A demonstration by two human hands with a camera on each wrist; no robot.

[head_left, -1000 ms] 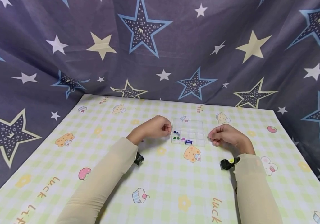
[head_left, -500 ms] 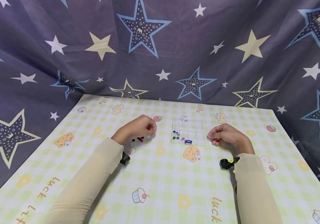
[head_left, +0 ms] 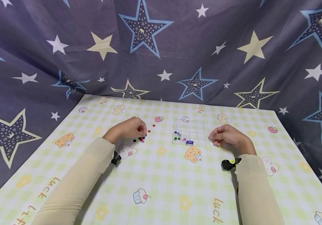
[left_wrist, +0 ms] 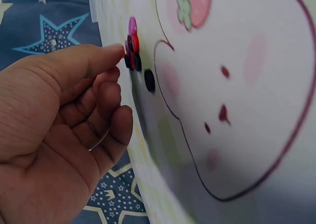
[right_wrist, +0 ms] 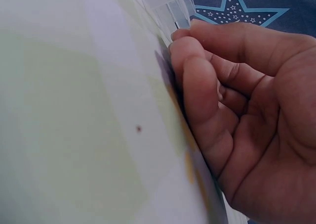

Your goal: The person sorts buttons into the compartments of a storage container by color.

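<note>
across the lower half of my head view spreads the checked tablecloth (head_left: 161, 181). at centre left, the left hand (head_left: 128, 128) has thumb and forefinger close together at loose beads (head_left: 142, 139); i can't tell whether they pinch one. at centre right, the right hand (head_left: 229, 135) curls its fingers beside a clear box (head_left: 193, 136); whether they grip its edge i can't tell. green beads (head_left: 179, 138) and blue beads (head_left: 175, 132) sit in the box's left compartments. a starred curtain (head_left: 85, 18) fills the upper frame.
</note>
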